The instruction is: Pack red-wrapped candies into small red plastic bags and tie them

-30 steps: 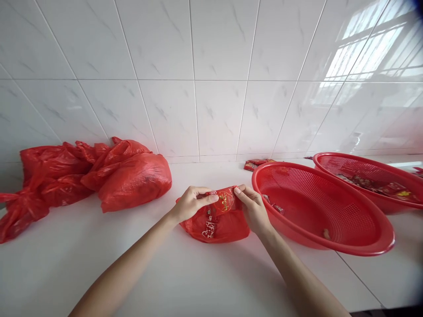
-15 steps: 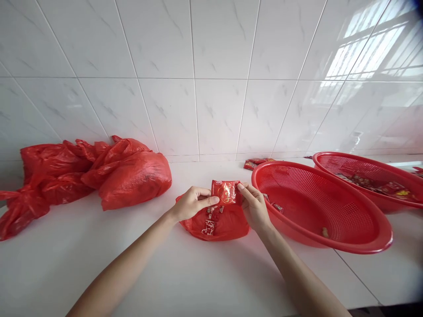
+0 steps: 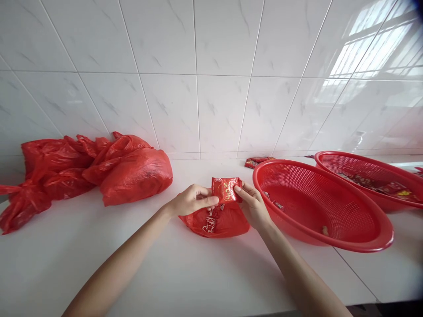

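Both hands hold one small red packet point(image 3: 225, 189) with gold print, its front towards me. My left hand point(image 3: 190, 200) pinches its left edge between thumb and fingers. My right hand point(image 3: 254, 203) grips the right side, the thumb lying on the printed face. Just below the packet, a red plastic bag point(image 3: 231, 222) lies spread on the white counter, with several small wrapped sweets point(image 3: 210, 223) on it. Close to the right hand stands a red perforated basket point(image 3: 317, 207), holding a few small wrapped pieces point(image 3: 277, 204) and one small tan piece point(image 3: 325, 230).
Full red plastic bags point(image 3: 135, 178) lie bunched at the left against the tiled wall point(image 3: 172, 110). A second red basket point(image 3: 366, 169) with wrapped sweets stands at the far right. Red packets point(image 3: 256, 161) lie behind the nearer basket. The white counter point(image 3: 139, 273) runs along the wall.
The right thumb has slid from the packet's right edge onto its printed face, and the packet now looks slightly more tilted. The camera view has shifted a little.
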Demonstrator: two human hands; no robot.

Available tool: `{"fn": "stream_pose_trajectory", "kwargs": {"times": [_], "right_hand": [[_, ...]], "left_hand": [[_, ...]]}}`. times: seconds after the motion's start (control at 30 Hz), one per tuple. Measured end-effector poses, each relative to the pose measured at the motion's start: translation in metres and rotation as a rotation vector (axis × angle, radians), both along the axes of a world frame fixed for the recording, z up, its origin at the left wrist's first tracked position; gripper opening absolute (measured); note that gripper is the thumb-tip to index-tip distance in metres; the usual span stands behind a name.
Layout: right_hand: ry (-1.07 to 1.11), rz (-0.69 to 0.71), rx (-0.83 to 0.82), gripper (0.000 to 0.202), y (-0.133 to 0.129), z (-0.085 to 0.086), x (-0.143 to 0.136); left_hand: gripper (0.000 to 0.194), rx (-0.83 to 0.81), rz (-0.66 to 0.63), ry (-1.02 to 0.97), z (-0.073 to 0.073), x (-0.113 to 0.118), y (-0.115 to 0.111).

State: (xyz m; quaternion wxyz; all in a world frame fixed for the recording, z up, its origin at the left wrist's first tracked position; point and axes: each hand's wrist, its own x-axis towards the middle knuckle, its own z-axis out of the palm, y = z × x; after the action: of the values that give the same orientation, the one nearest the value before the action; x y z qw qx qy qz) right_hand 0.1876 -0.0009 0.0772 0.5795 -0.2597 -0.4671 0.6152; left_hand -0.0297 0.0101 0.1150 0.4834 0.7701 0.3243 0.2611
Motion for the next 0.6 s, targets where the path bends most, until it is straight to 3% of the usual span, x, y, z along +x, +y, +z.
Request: {"fn": "stream_pose_trajectory", "kwargs": {"times": [0.1,0.3,0.43,0.6], "right_hand": [[0.033,-0.076,-0.007,0.018,0.001,0.0,0.001],[-0.04,-0.136,-0.049,0.018,0.005,-0.007,0.003],[-0.081,-0.136,-0.036,0.019,0.006,-0.01,0.003],[-0.079,-0.175,-0.081,0.019,0.008,-0.013,0.003]], "left_hand": [[0.025,0.09,-0.068,0.256,-0.006,0.001,-0.004],[0.01,0.253,0.026,0.748,-0.038,0.014,-0.009],[0.039,0.372,0.07,0.734,-0.045,0.012,-0.002],[0.051,0.441,0.226,0.586,-0.044,0.007,0.008]]}}
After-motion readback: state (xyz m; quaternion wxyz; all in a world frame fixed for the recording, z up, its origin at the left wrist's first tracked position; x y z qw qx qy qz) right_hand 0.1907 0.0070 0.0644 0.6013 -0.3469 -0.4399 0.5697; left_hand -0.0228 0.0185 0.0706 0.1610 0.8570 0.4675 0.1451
